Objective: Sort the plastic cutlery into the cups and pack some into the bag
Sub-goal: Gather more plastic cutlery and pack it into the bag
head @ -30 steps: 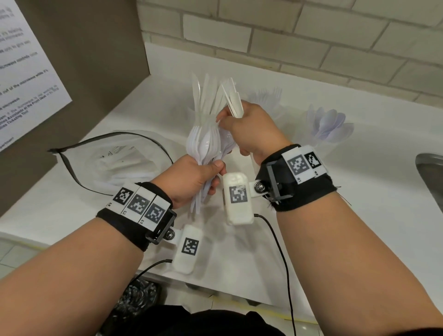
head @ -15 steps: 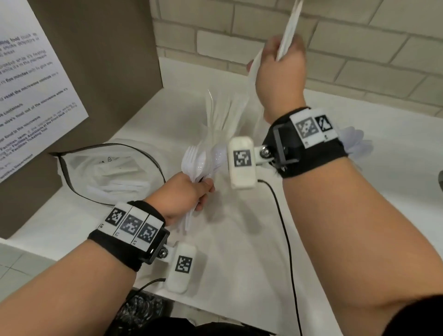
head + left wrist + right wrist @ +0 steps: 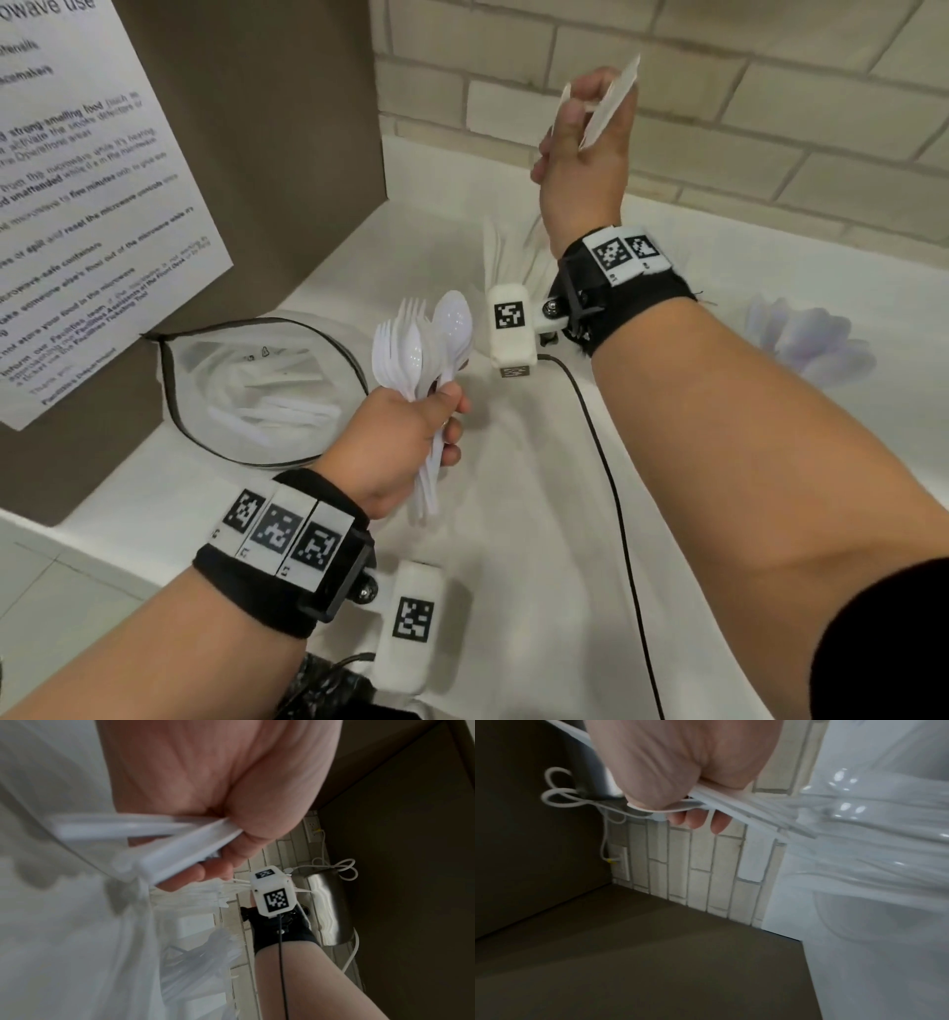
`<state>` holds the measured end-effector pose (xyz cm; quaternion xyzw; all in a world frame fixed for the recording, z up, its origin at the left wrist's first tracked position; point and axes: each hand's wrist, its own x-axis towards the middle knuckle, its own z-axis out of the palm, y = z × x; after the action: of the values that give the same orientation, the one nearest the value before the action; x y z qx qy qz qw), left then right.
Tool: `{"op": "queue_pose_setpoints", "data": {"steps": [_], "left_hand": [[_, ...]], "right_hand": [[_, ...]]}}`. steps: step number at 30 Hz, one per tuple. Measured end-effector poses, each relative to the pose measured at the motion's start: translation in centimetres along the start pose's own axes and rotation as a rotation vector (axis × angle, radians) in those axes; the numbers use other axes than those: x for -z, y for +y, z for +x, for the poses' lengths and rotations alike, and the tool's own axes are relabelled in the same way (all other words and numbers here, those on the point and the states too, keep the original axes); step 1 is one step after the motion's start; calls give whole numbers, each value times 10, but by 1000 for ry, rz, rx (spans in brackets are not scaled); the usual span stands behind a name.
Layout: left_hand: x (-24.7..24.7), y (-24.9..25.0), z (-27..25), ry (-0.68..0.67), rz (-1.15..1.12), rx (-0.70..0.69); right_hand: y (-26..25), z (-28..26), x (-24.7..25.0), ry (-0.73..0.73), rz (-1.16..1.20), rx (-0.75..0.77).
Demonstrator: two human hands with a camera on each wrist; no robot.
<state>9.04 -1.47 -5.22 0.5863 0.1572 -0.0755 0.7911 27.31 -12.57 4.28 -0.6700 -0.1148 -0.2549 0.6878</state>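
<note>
My left hand (image 3: 436, 426) grips a bundle of white plastic forks and spoons (image 3: 426, 344) by the handles, heads up, above the white counter (image 3: 513, 514). In the left wrist view the handles (image 3: 164, 845) stick out of the fist. My right hand (image 3: 575, 123) is raised high by the brick wall and holds a few flat white cutlery pieces (image 3: 611, 103), probably knives; their handles (image 3: 744, 811) show in the right wrist view. A clear bag (image 3: 257, 390) with a black rim lies open at left with some cutlery inside. A cup of knives (image 3: 506, 252) stands behind my right wrist.
A cup of spoons (image 3: 806, 339) stands at the far right of the counter. A brown panel with a paper notice (image 3: 92, 205) closes off the left side. A black cable (image 3: 606, 462) runs across the counter. The brick wall (image 3: 770, 103) is behind.
My right hand pulled a few flat pieces out of the left hand's bundle and lifted them high toward the wall. The left hand keeps the forks and spoons.
</note>
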Motion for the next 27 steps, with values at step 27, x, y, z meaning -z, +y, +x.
{"op": "queue_pose_setpoints", "data": {"steps": [27], "left_hand": [[-17, -4, 5, -210, -95, 34]], "right_hand": [[-18, -62, 53, -286, -266, -197]]}}
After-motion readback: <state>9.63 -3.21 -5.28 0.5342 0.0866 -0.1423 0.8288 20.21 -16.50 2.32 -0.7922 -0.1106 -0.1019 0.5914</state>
